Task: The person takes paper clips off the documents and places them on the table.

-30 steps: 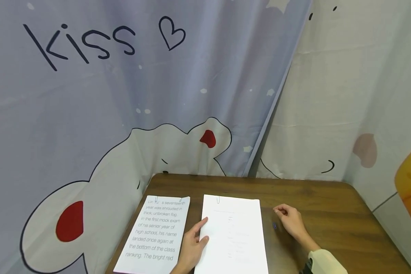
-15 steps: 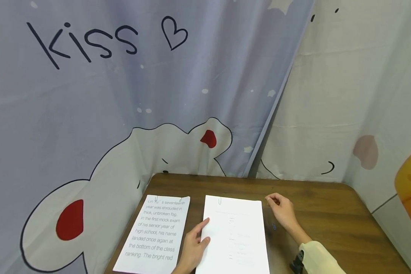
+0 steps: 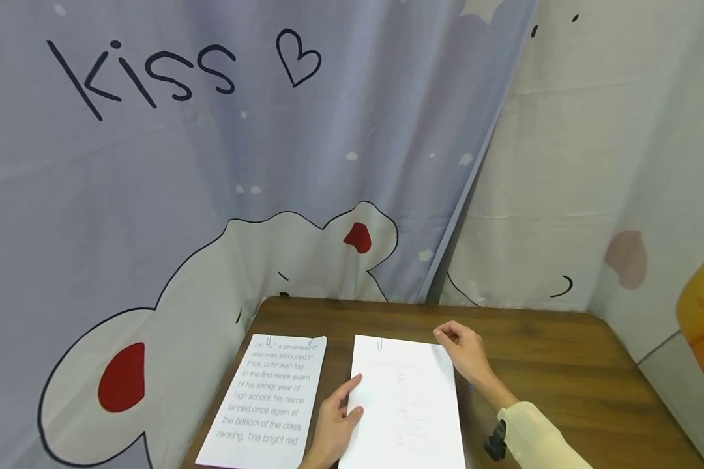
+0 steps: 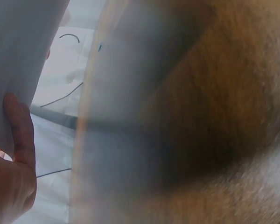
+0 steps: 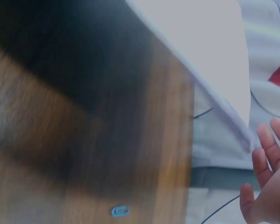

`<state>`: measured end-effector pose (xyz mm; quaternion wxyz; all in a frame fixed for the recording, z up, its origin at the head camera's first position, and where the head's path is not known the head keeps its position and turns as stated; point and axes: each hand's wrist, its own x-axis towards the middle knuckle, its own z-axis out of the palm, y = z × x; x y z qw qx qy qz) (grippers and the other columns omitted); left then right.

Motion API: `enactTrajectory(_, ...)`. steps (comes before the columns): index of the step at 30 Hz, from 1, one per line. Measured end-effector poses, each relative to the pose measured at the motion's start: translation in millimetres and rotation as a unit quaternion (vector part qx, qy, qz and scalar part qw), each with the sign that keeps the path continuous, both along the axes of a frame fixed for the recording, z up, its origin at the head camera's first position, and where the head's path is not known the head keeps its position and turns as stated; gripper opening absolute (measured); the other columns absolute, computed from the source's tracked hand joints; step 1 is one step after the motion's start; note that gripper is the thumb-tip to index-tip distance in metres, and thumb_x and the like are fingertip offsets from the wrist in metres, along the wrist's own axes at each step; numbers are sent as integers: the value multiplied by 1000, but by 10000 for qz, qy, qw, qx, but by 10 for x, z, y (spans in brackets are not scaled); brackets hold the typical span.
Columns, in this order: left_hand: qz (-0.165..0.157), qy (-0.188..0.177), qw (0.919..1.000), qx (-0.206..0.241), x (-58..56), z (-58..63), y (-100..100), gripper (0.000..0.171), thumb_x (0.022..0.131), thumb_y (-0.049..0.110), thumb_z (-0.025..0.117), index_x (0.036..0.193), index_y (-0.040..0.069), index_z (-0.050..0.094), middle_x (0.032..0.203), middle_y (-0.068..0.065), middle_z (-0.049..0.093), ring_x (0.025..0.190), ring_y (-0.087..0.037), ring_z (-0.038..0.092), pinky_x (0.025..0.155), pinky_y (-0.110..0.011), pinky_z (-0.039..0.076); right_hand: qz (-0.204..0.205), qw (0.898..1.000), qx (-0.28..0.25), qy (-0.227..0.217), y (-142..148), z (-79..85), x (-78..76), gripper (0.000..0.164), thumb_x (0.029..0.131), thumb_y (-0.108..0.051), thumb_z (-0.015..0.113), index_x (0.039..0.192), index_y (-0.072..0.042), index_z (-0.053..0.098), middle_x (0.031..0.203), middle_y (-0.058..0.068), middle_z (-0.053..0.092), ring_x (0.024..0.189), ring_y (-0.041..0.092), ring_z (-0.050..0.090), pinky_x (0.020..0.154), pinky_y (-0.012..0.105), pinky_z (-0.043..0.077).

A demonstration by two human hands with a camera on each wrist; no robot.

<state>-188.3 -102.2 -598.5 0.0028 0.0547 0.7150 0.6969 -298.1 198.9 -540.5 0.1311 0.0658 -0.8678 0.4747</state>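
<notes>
We find the stack of paper [image 3: 407,407] held tilted above the desk [image 3: 575,371], a paper clip [image 3: 379,346] on its far edge. The left hand [image 3: 334,423] grips the stack's left edge between thumb and fingers. The right hand [image 3: 466,352] is at the stack's far right corner, its fingers bent; we cannot tell whether they pinch anything. Large-print pages [image 3: 261,397] lie left of the stack; a blue clip [image 5: 120,211] lies on the desk, right of the stack.

Right sleeve [image 3: 536,433] pale yellow-cream; chunky black wrist device [image 3: 496,441] (finer details unclear).
</notes>
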Motion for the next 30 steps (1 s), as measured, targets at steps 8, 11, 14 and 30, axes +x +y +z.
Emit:
enactTrajectory(8,22,221,9997,-52,23,3,29,63,90,-13,64,150,1,56,146,-40,49,67,-21,76,61,-33,65,252,9996,144,31,-234,63,-14,5,97,-20,77,99,-16,78,94,-2,74,93,15,62,87,33,49)
enactTrajectory(11,24,120,9999,-34,31,-2,44,63,90,-13,64,151,2,55,143,-38,50,67,-21,76,60,-32,64,357,9992,198,-44,-303,46,-27,5,96,-20,79,99,-17,78,94,-3,73,94,15,62,90,35,48)
enactTrajectory(14,-31,19,10000,0,37,-10,63,63,91,-12,63,152,3,55,143,-37,51,70,-22,77,62,-32,65,404,9989,195,-117,-346,24,-14,5,95,-21,80,99,-18,77,94,-3,73,95,16,62,92,37,46)
enactTrajectory(30,-148,185,9997,69,26,-5,82,63,91,-14,62,152,3,55,148,-39,48,78,-22,79,66,-34,66,666,9965,449,248,-499,58,-31,20,89,-22,86,104,-12,77,98,-3,76,102,26,67,108,57,32)
